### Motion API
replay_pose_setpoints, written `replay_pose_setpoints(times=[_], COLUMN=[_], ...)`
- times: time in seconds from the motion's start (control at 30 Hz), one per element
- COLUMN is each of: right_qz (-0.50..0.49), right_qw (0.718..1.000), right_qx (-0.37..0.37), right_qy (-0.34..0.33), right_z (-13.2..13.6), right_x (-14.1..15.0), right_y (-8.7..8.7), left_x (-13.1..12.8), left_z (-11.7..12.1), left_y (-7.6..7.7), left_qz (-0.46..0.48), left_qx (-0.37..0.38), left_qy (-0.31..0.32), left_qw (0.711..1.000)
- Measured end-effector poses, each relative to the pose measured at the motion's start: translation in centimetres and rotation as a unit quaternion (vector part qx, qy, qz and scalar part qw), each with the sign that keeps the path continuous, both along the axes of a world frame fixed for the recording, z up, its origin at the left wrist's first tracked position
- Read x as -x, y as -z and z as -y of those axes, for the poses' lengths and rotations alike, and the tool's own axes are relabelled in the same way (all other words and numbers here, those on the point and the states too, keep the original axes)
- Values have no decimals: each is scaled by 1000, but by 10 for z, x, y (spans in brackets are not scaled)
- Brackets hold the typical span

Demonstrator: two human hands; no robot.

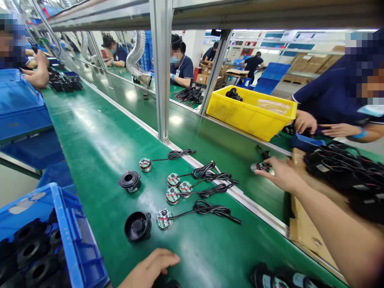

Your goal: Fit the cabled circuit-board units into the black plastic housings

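Observation:
Reaching over the far conveyor strip, my right hand (282, 174) has thumb and fingers around a small round motor with a circuit board (260, 167); a dark cable end shows behind it. My left hand (153, 266) is low at the near edge, fingers loosely extended and holding nothing visible. Just above it lie a black round housing (138, 227) and a motor with a green circuit board (164, 219), its black cable knotted. Farther back are a second black housing (129, 181), several similar motors (173, 195) and another one (145, 164) with its cable.
A blue crate (75, 236) of black housings stands at left. Black cabled parts (339, 172) lie on cardboard at right, beyond a yellow bin (249, 116). A metal post (162, 72) rises from the rail. Labelled black parts (270, 280) sit in front. Co-workers sit around the line.

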State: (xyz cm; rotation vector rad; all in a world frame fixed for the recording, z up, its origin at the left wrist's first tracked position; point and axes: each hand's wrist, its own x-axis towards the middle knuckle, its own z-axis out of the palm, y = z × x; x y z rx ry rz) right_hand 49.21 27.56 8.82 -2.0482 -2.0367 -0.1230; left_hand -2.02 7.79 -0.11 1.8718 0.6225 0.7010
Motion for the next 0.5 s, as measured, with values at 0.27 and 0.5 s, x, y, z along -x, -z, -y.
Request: replay_pose_setpoints(times=[0.27,0.5], right_qz=[-144,-303], right_qw=[975,903], right_qx=[-30,35], right_qy=[-167,-302], right_z=[137,242], right_x=[153,247], right_y=[-68,-85], left_x=[-27,-52], left_z=[-3,17], left_y=[-69,-101], left_qz=[75,267], left_qx=[99,225], left_qy=[-47,27], left_qw=[991,937])
